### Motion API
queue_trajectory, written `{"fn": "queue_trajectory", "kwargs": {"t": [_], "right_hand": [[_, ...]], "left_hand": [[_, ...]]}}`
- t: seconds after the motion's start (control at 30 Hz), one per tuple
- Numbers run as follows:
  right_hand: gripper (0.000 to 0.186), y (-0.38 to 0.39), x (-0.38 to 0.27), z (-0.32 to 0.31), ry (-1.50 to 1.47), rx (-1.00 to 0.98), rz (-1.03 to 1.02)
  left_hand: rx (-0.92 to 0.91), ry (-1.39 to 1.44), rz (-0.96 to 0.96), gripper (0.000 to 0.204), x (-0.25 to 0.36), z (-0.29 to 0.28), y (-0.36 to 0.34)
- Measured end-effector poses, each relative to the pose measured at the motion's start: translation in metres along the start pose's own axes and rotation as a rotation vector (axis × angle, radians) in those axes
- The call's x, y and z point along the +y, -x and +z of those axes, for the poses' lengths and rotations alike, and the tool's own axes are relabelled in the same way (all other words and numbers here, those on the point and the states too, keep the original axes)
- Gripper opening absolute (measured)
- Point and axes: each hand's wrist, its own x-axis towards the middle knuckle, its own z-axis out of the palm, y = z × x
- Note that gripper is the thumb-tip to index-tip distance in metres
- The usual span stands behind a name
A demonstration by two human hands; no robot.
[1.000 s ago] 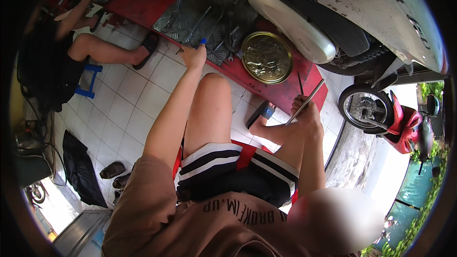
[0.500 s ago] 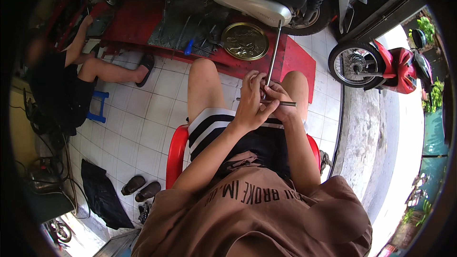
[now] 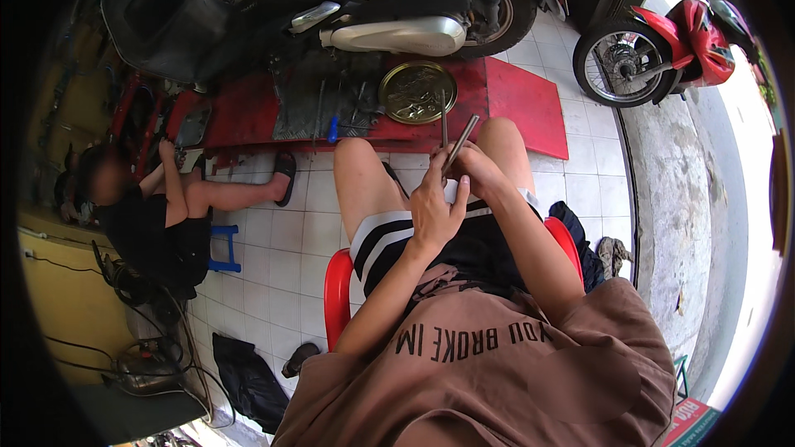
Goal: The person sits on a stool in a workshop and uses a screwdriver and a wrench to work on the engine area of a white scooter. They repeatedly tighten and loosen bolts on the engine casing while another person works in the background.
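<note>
Above my lap, my left hand (image 3: 436, 203) and my right hand (image 3: 482, 172) are close together, both closed around a metal T-handle wrench (image 3: 461, 142). Its thick bar slants up between my hands, and a thinner rod points away toward the round tray. Where the two bars meet is hidden by my fingers. My left thumb sticks up beside the bar. Beyond my hands, a round gold-coloured tray (image 3: 416, 113) with small metal parts rests on a red platform (image 3: 526, 108). Left of it lie a screwdriver with a blue handle (image 3: 333, 130) and several metal tools.
A motor scooter (image 3: 397, 33) stands on the platform ahead. Another person (image 3: 157, 223) sits at the left on a blue stool (image 3: 224, 248). A red motorbike (image 3: 691, 45) is parked at the right. A black cloth (image 3: 248, 381) and a shoe (image 3: 300, 358) lie on the tiled floor.
The wrench has turned in my hands: its crossbar lay sideways and now slants upward. My view has shifted, so the scooter shows more fully. My hands stay together.
</note>
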Motion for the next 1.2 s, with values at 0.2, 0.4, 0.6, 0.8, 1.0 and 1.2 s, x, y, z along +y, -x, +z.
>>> {"fn": "queue_trajectory", "kwargs": {"t": [0.2,0.4,0.6,0.8,1.0,1.2], "right_hand": [[0.019,-0.003,0.001,-0.016,-0.07,0.17,0.026],[0.017,-0.001,0.003,-0.031,-0.096,0.217,0.031],[0.024,0.014,-0.014,-0.031,-0.011,0.269,-0.018],[0.037,-0.034,-0.052,-0.026,0.409,0.481,-0.041],[0.037,-0.104,-0.063,-0.059,0.327,0.617,-0.197],[0.028,-0.095,-0.052,-0.058,0.23,0.448,-0.117]], "left_hand": [[-0.096,0.063,-0.017,0.027,0.001,0.009,0.013],[-0.274,0.121,0.013,0.016,-0.001,0.005,0.015],[-0.426,0.026,0.079,0.017,0.004,0.012,0.012],[-0.416,-0.058,0.133,0.024,-0.006,0.02,-0.022],[-0.469,-0.157,0.092,0.021,-0.02,0.037,-0.073],[-0.417,-0.141,0.052,0.02,-0.025,0.035,-0.061]]}}
